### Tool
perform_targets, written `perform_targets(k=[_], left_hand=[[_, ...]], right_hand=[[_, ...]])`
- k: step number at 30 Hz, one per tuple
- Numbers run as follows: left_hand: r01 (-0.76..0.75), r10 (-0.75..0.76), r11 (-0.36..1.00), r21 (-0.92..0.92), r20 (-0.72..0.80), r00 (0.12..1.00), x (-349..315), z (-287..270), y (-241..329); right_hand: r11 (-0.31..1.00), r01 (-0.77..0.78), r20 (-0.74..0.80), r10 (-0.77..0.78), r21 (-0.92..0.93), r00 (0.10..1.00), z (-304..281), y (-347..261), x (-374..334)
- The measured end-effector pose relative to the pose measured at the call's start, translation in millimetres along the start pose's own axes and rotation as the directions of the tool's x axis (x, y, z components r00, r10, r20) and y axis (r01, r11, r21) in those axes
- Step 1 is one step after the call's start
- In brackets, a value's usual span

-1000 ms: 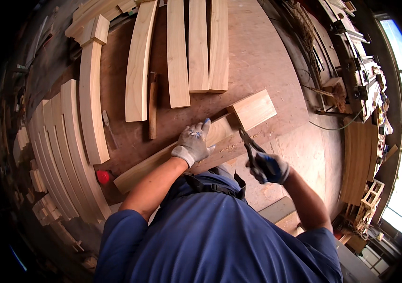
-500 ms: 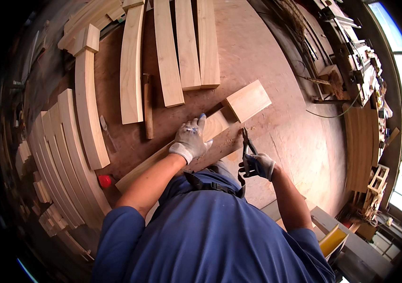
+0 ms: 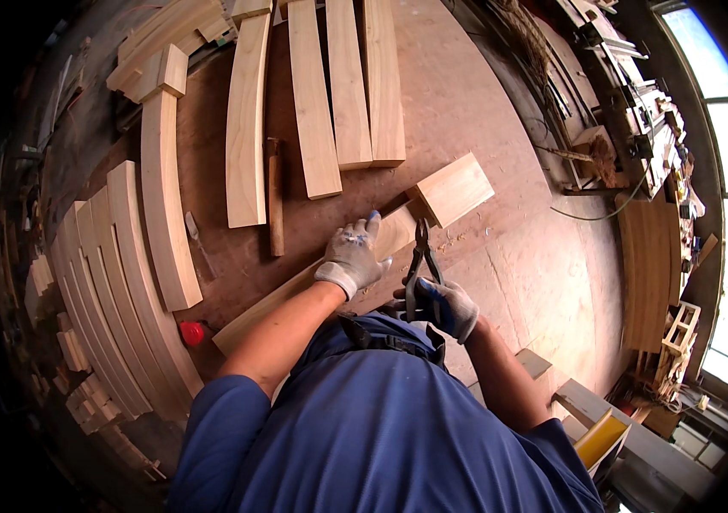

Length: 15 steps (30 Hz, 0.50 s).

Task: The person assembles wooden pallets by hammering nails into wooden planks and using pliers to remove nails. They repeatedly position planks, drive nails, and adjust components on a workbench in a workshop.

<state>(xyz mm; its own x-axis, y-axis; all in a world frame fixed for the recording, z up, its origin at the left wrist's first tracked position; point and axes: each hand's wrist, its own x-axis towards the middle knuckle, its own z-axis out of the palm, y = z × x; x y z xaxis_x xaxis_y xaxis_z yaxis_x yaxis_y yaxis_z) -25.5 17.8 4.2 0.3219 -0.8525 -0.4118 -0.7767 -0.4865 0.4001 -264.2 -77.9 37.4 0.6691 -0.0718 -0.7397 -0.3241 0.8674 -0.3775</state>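
A pale wooden beam (image 3: 397, 231) lies slantwise before me on the bench, with a wider wooden block (image 3: 456, 189) across its far right end. Spread over the beam's top is my gloved left hand (image 3: 354, 255), thumb and fingers stretched out flat. My gloved right hand (image 3: 449, 309) is wrapped round the handles of a pair of dark pliers (image 3: 420, 261), whose handles are spread. The pliers' nose points away from me and reaches the beam's side, close to the joint with the block. Whether the jaws grip anything there is too small to tell. My left forearm covers part of the beam.
A hammer (image 3: 275, 201) lies beyond my left hand, near several long wooden beams (image 3: 314, 111). More planks (image 3: 152, 282) lie at left beside a red object (image 3: 192, 333) and a narrow hand tool (image 3: 196, 239). Wood chips (image 3: 472, 232) dot the bench right of the block.
My right hand has moved left and the pliers' nose has come to the beam beside the block; their handles are spread wider. My left hand remains on the beam.
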Motion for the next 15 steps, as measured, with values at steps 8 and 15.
perform_targets(k=[8, 15], left_hand=[[-0.013, 0.013, 1.000, -0.009, -0.011, 1.000, 1, 1, -2], [-0.047, 0.047, 0.999, -0.005, -0.071, 0.996, 2, 10, -7]], right_hand=[[0.990, 0.051, -0.017, -0.049, 0.130, 0.999, 17, 0, 29], [0.968, 0.080, -0.041, -0.072, 0.236, 0.997, 27, 1, 36]])
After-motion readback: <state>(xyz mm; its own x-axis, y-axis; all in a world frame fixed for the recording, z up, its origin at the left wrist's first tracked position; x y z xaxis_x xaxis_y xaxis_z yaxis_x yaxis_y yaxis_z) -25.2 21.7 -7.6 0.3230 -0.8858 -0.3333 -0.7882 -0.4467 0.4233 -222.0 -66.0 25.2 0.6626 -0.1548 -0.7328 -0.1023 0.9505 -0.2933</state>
